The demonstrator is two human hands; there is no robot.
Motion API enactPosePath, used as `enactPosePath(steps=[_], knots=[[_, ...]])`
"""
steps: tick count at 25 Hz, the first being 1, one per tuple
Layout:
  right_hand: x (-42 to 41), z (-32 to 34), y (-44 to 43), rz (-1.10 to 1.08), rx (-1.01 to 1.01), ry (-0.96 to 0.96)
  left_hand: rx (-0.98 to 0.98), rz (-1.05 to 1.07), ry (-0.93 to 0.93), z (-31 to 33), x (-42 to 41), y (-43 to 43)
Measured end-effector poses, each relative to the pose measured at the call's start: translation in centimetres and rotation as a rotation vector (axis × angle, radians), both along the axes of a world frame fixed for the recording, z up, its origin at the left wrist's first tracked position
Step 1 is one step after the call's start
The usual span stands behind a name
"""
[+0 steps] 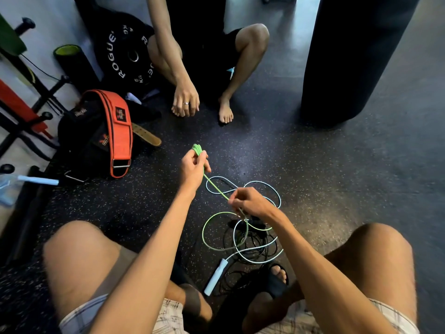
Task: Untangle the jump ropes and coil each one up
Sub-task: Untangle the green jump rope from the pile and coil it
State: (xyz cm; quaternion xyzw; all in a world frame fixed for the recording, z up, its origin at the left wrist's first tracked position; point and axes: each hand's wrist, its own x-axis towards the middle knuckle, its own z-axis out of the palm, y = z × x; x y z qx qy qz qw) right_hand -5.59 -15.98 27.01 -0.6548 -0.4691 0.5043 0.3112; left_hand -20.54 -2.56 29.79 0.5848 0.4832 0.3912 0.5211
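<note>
Green rope (pixel 215 187) stretches taut between left hand (pixel 192 168) gripping its coil and pinching right hand (pixel 248 203).

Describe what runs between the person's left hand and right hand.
In the head view, a taut stretch of thin green jump rope runs from the left hand, which holds gathered green loops, down to the right hand, crossing above a pale blue rope.
</note>
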Motion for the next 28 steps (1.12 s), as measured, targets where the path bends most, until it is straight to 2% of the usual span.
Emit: enactPosePath(steps=[5, 8, 10, 15, 19, 21, 24, 28], knots=[[0.2, 2.8, 1.6, 0.100, 0.171, -0.183, 0.138, -0.142, 0.274, -0.3, 0.4, -0.9], [0.4, 4.0, 2.2, 0.078, 0.271, -0.258, 0.062, -0.273, 0.381, 0.1, 0.6, -1.4], [0.5, 4.5, 2.7, 0.038, 0.319, -0.274, -0.013, -0.378, 0.379, 0.6, 0.7, -2.0], [1.2, 5.1, 3.4, -0.133, 0.359, -0.235, -0.398, -0.601, 0.030, 1.1, 0.4, -3.3], [1.4, 5.0, 3.0, -0.269, 0.374, -0.151, -0.522, -0.713, -0.070, 1.9, 0.2, -3.5], [1.7, 4.6, 2.8, -0.337, 0.365, -0.138, -0.575, -0.747, -0.196, 2.4, 0.2, -3.3], [2.0, 3.7, 2.8, -0.416, 0.308, -0.054, -0.676, -0.718, -0.424, 2.8, 0.1, -3.3], [1.5, 1.4, 2.0, -0.440, 0.189, 0.039, -0.717, -0.510, -0.759, 2.9, 0.5, -3.2]])
